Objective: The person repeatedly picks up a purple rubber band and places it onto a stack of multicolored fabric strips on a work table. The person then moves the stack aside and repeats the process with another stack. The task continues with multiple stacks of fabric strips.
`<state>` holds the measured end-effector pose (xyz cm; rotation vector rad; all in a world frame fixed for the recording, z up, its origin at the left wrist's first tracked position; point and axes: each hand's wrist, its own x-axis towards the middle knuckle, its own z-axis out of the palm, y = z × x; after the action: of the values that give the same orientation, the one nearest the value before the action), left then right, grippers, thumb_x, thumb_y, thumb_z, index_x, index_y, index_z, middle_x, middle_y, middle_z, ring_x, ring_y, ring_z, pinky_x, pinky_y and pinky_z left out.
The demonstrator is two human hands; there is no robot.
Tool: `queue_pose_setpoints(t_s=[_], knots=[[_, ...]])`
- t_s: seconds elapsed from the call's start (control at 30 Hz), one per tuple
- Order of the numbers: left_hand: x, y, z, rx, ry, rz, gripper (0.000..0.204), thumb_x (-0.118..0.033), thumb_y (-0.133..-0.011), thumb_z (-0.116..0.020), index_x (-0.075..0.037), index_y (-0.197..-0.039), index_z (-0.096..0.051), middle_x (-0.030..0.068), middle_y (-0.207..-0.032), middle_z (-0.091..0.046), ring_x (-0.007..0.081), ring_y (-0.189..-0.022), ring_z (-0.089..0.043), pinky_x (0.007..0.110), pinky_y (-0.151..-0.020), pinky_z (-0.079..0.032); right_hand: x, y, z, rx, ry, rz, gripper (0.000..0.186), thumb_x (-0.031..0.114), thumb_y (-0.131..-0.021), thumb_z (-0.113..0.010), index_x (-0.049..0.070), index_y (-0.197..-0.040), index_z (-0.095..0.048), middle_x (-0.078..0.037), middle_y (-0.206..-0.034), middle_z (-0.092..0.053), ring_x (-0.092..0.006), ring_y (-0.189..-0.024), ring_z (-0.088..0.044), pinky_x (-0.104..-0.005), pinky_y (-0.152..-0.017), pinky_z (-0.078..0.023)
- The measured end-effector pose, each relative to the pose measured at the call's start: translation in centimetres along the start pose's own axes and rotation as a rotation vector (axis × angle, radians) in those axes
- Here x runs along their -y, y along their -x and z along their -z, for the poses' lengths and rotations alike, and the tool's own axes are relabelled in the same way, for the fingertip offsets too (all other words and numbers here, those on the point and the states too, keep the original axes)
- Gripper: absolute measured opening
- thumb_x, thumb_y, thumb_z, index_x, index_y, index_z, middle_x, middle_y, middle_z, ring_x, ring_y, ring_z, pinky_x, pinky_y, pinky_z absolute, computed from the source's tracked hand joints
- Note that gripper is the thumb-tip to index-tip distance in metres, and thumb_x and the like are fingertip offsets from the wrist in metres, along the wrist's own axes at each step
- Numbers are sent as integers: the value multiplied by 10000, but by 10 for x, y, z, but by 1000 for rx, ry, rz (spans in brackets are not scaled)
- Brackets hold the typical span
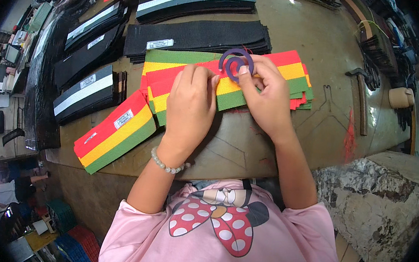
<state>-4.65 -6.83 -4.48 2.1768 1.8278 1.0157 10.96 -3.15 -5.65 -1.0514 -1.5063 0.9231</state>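
Note:
My left hand (190, 97) has its fingertips closed down on the red, yellow and green woven strips (158, 97) stacked crosswise before me; I cannot make out exactly what it pinches. My right hand (266, 96), just right of it, holds a purple looped tool (236, 53) between thumb and fingers over the stack, with loose red threads near it. A separate bundle of the same striped strips (113, 133), with white labels, lies slanted at my lower left.
Black strip stacks (192, 38) lie behind, some white-striped (84, 91). A long plastic-wrapped bundle (41, 113) edges the table's left. A hammer-like tool (356, 73) and a beige roll (400, 98) are at right. A person (5, 189) is at lower left, beyond the table (332, 140).

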Motion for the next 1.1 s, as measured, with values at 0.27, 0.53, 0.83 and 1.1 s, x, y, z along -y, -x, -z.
queue_pose_setpoints(t_s=[0.27,0.53,0.83,1.1], knots=[[6,9,-6,-105,-24,-10,120,-61,-947,-615,44,-960,-560,195,-923,-574,370,-851,-575,453,-765,-465,0,4,1,63,137,156,166,96,-888,-648,-63,-923,-684,-149,-1028,-656,-257,-841,-642,-358,-742,-525],[-1,16,11,109,175,-212,166,-95,-895,-686,12,-926,-563,172,-909,-578,356,-792,-571,450,-730,-460,-4,2,1,-30,-55,37,203,158,-957,-633,-40,-929,-670,-93,-982,-642,-165,-787,-617,-306,-669,-501],[-9,1,43,235,-80,-273,317,-75,-787,-703,-35,-1095,-637,93,-919,-660,330,-966,-640,443,-911,-491,15,100,55,-77,-490,-288,257,197,-1075,-469,-14,-1211,-524,-137,-1125,-634,-208,-977,-668,-329,-858,-563],[-18,-45,112,18,-267,-389,293,0,-847,-595,-69,-1116,-688,97,-860,-627,288,-834,-606,398,-785,-443,19,99,82,-720,-248,-312,248,155,-1078,-450,-19,-1242,-518,-127,-1249,-601,-207,-1204,-577,-403,-1091,-449]])
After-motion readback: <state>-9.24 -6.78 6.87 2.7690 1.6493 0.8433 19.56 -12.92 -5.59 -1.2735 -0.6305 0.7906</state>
